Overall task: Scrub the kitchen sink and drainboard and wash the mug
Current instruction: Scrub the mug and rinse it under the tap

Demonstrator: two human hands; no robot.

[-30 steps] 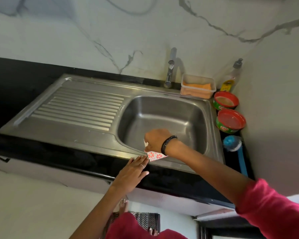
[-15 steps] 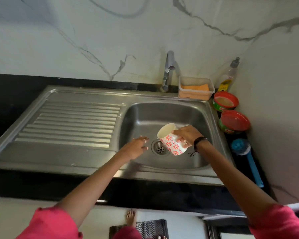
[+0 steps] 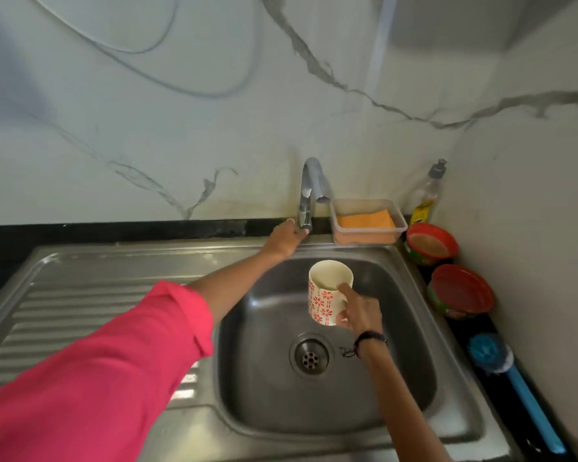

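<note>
A white mug with red flower prints [image 3: 324, 295] hangs upright over the steel sink basin [image 3: 274, 388], held by my right hand [image 3: 359, 310] whose fingers curl round its right side. The mug stands below the spout of the chrome tap [image 3: 309, 191]. My left hand [image 3: 286, 240] reaches to the base of the tap, fingers at its handle; the grip itself is hidden behind the hand. No water is seen running. The ribbed drainboard [image 3: 64, 305] lies to the left, partly covered by my pink sleeve.
A clear tub with an orange sponge [image 3: 364, 223] sits right of the tap. A dish-soap bottle [image 3: 426, 195], two red-lidded round tubs [image 3: 431, 243] [image 3: 461, 293] and a blue-handled brush [image 3: 511, 378] line the black counter by the right wall. The drain [image 3: 310, 357] is open.
My right hand lifted the mug up from near the drain and turned it upright under the spout. My left hand moved from the basin's front edge to the tap's base.
</note>
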